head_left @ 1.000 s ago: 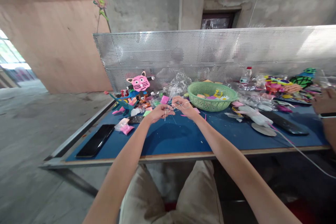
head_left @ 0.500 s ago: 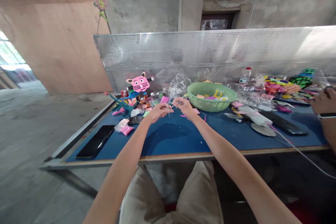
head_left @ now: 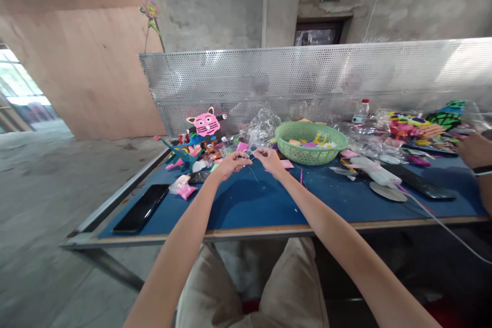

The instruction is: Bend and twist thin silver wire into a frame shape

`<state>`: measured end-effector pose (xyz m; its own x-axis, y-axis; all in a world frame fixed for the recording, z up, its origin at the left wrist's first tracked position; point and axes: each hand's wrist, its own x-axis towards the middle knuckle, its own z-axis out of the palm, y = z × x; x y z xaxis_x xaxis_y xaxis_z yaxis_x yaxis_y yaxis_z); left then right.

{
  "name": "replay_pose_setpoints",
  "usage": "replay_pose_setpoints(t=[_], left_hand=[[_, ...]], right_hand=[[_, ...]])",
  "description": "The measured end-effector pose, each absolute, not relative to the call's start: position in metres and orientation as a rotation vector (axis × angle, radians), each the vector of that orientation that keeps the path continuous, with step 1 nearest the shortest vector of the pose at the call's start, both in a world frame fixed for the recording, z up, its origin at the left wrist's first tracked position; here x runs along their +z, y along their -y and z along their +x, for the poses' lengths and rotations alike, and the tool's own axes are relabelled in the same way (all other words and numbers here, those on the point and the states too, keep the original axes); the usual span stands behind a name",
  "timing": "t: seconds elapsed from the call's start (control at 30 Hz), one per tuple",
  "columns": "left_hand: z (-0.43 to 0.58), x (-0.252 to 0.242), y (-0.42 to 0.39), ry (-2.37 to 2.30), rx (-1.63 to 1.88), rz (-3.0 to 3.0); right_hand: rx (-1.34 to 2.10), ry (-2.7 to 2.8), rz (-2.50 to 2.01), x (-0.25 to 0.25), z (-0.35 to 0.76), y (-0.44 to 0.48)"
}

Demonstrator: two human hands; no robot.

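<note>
Above the blue tabletop (head_left: 246, 210), my left hand (head_left: 231, 164) pinches a thin, pale wire (head_left: 253, 174), whose loose end hangs down between the hands. My right hand (head_left: 270, 161) is closed on another part of the same wire, close to the left fingertips. The wire looks bent or looped where the hands meet, but its exact shape is too fine to make out. A pink piece (head_left: 242, 147) lies just behind the left fingers, and a flat pink piece (head_left: 286, 164) is beside the right hand.
A green basket (head_left: 311, 156) of colourful pieces stands to the right. At left are a black phone (head_left: 141, 208), a pink cat figure (head_left: 206, 124) and a teal dinosaur-like figure (head_left: 184, 156). A white power strip (head_left: 376, 171) and a co-worker's hand (head_left: 474, 151) are at right.
My right hand has turned slightly, its fingers now pointing more toward the left hand. The wire loops between the hands look smaller. The co-worker's hand at right has shifted a little.
</note>
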<state>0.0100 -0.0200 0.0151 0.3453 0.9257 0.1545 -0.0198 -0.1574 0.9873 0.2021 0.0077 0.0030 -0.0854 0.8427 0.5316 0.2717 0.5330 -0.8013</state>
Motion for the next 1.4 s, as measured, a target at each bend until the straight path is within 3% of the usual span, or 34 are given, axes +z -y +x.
replay_pose_setpoints(t=[0.27,0.73,1.4], left_hand=[[0.010,0.018,0.024,-0.808,0.992,1.410],[0.008,0.015,0.022,-0.742,0.936,1.387],[0.014,0.013,0.021,-0.860,1.158,1.469]], right_hand=[[0.136,2.053,-0.687,0.024,0.223,0.015],[0.418,2.183,-0.446,0.030,0.222,0.020],[0.183,2.079,-0.617,0.021,0.219,0.013]])
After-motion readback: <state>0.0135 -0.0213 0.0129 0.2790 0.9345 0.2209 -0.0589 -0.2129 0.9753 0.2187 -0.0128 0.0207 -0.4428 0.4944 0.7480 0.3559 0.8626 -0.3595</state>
